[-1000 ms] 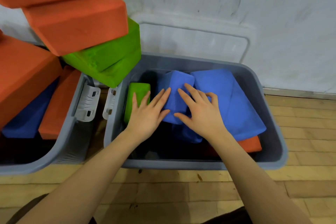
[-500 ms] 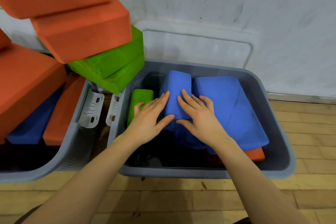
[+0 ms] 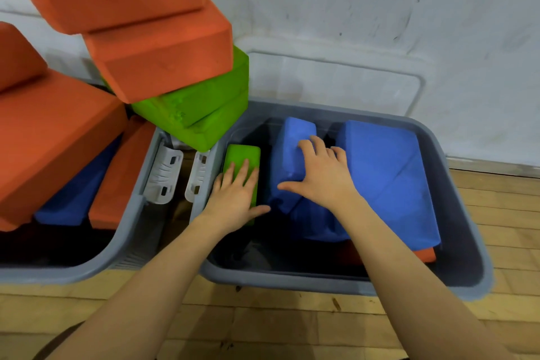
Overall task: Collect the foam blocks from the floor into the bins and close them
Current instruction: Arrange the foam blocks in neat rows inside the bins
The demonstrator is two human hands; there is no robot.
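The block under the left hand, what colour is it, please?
Green, seen in the head view, the only one.

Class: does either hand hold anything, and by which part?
Neither grips: the left hand rests flat on the upright green foam block; the right hand presses the narrow blue foam block's top face.
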